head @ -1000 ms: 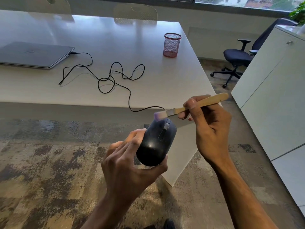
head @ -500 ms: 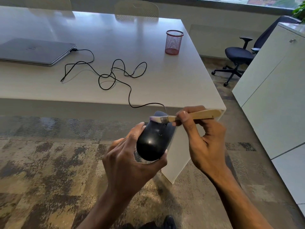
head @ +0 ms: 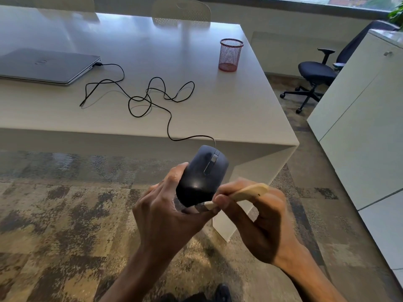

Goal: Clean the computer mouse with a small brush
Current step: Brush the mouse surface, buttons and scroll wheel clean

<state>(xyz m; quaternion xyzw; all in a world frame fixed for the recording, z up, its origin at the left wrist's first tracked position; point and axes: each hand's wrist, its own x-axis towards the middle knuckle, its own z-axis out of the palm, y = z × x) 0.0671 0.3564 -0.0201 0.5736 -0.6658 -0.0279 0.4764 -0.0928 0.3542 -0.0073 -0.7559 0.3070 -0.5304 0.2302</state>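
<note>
Holding the mouse (head: 201,175) up at centre frame, my left hand (head: 168,216) is curling round its near end while my right hand (head: 259,223) is pinching the brush (head: 239,194), bristles meeting its lower rear edge. I am judging the cleaning mid-way: the back is being brushed, and how clean the rest is I cannot tell. I am counting one mouse, one brush, one laptop (head: 45,65) upper left, one mesh cup (head: 230,54).
</note>
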